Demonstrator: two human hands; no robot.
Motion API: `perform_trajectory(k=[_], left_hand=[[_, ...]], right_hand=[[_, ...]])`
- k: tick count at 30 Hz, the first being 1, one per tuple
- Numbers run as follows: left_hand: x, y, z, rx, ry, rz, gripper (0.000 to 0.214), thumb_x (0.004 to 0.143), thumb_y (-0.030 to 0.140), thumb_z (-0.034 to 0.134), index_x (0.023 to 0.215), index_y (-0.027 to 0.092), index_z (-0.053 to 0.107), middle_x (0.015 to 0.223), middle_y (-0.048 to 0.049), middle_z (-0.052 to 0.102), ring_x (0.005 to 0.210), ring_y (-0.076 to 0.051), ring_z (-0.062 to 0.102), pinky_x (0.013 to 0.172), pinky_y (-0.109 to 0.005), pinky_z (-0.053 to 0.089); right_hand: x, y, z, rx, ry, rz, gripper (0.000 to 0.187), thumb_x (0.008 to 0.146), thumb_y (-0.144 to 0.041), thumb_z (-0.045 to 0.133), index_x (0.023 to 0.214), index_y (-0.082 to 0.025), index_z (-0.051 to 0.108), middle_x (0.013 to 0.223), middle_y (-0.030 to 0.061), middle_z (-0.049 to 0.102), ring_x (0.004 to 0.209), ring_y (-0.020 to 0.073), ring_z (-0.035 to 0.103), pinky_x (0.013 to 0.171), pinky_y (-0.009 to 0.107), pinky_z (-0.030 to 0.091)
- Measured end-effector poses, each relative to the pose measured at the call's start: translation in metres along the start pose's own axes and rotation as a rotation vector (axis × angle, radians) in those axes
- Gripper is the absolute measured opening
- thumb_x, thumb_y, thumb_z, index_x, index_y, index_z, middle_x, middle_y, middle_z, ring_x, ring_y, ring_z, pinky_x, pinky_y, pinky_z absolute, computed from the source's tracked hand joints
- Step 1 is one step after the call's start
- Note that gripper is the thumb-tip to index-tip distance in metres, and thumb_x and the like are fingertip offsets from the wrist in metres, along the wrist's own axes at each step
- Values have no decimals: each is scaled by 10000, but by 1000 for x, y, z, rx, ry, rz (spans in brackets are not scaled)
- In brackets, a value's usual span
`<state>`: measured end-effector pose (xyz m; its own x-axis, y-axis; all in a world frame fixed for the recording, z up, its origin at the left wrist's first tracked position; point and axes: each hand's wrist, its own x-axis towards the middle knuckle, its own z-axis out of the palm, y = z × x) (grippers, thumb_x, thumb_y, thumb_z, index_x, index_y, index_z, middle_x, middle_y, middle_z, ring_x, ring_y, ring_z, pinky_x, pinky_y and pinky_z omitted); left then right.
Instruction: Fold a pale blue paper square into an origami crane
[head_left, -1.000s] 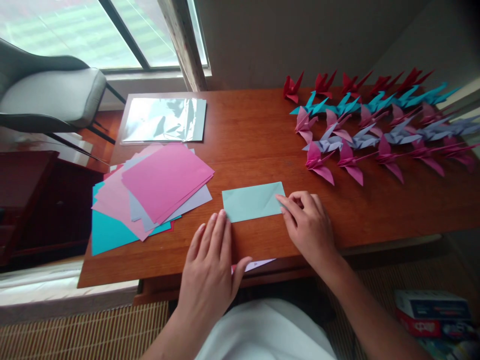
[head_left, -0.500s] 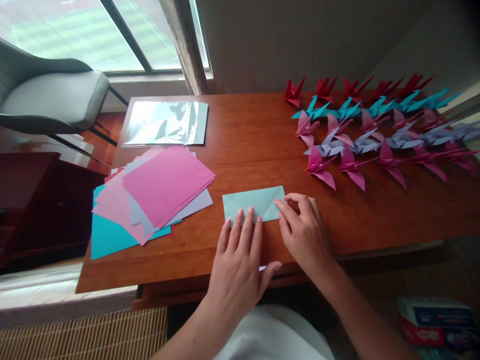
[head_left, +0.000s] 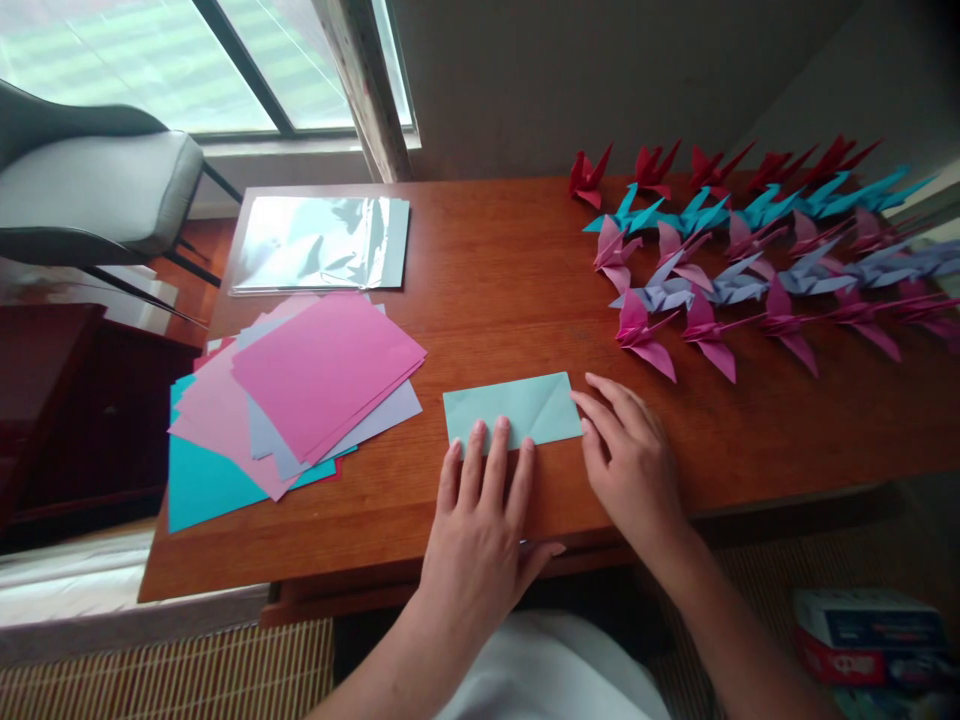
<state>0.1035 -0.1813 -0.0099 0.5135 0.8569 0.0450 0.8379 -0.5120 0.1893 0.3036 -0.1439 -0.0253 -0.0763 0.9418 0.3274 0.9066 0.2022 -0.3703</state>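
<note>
A pale green sheet folded into a rectangle (head_left: 517, 408) lies on the brown wooden table (head_left: 510, 280) near its front edge. My left hand (head_left: 484, 515) lies flat with fingers stretched out, the fingertips pressing the paper's near edge. My right hand (head_left: 630, 460) rests on the table at the paper's right end, fingers spread, its fingertips touching that edge. Neither hand holds anything.
A loose pile of pink, lilac and teal paper sheets (head_left: 300, 390) sits at the left, a clear plastic sleeve (head_left: 322, 242) behind it. Rows of several folded paper cranes (head_left: 750, 260) fill the right back. A grey chair (head_left: 90, 190) stands by the window; a box (head_left: 870, 630) lies on the floor.
My left hand moved right and forward onto the paper's near edge. My right hand's fingers let go of the paper's right corner and spread flat beside it.
</note>
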Motion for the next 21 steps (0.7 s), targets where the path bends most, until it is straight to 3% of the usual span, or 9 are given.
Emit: perform_trajectory(k=[7,13,17,21], left_hand=[[-3,-4,2,-38,67,23,872,905,633,548,1547,74,360,1629,-218,314,1516,-415,264,1222,-557,243],[-3,-3,0,-65,69,12,840,928,573,550,1548,48,337,1638,-234,281,1534,-404,220,1225,-570,247],[-3,-3,-1,-104,75,-9,755,946,482,560,1548,84,340,1649,-216,267,1544,-375,207,1231,-562,260],[-4,-3,-3,-158,94,-7,674,952,399,571,1523,98,376,1635,-207,308,1546,-357,211,1237,-572,257]], right_hand=[[3,2,1,77,11,5,425,963,-147,495,1380,-201,558,1390,112,639,1341,287,529,1117,523,456],[0,-16,-5,376,38,122,413,936,-225,590,1348,-233,555,1307,112,666,1253,264,599,1095,480,485],[-5,-18,1,665,39,269,470,914,-230,621,1371,-256,514,1260,106,645,1132,226,660,974,404,569],[-5,-14,5,768,16,344,543,897,-245,643,1415,-253,480,1177,99,663,946,191,703,795,323,612]])
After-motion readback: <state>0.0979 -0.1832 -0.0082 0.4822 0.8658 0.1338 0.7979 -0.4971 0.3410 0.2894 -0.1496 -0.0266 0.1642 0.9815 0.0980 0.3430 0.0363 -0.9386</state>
